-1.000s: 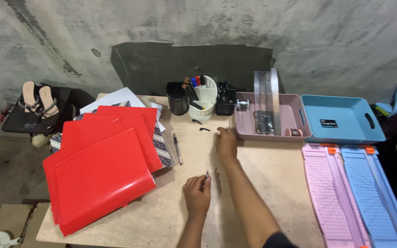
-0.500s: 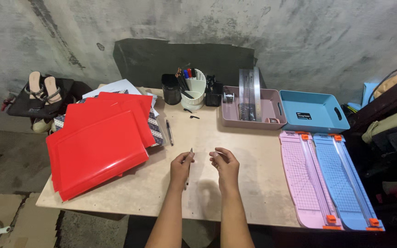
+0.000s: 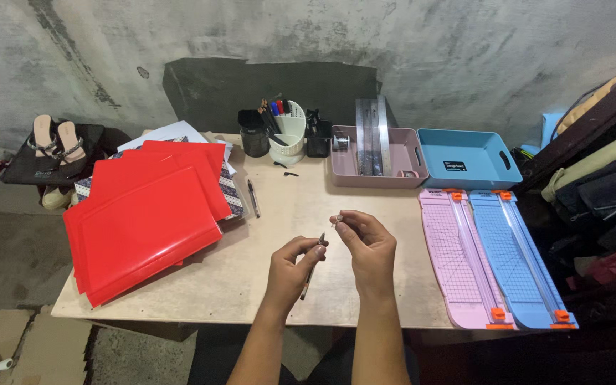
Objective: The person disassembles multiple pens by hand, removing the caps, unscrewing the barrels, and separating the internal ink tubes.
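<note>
Bare skin fills the near edge: two forearms rise from the bottom of the view, and both hands hover over the near middle of the table. The left hand has its fingers pinched narrow on a thin dark pen, gripping near its upper end; the pen's long axis runs from that tip, up and to the right, down and back toward the person. The right hand sits just beside it and slightly farther out, thumb and forefinger closed on a tiny cap, too small to identify surely. That piece lies up and to the right of the pen's tip, near it but apart, so the pen end points roughly at it, and the right hand is the nearer to it.

To the left, a fan of red folders overlaps some patterned paper, and a second pen lies alone beside them. To the right, a pink trimmer and a blue trimmer lie side by side, lengthwise away from the person.

Farther back stand a black cup, a white pen holder, a pink tray with rulers leaning in it, and a blue tray. Sandals rest on a dark bag at far left, and folded cloth is piled at right.
</note>
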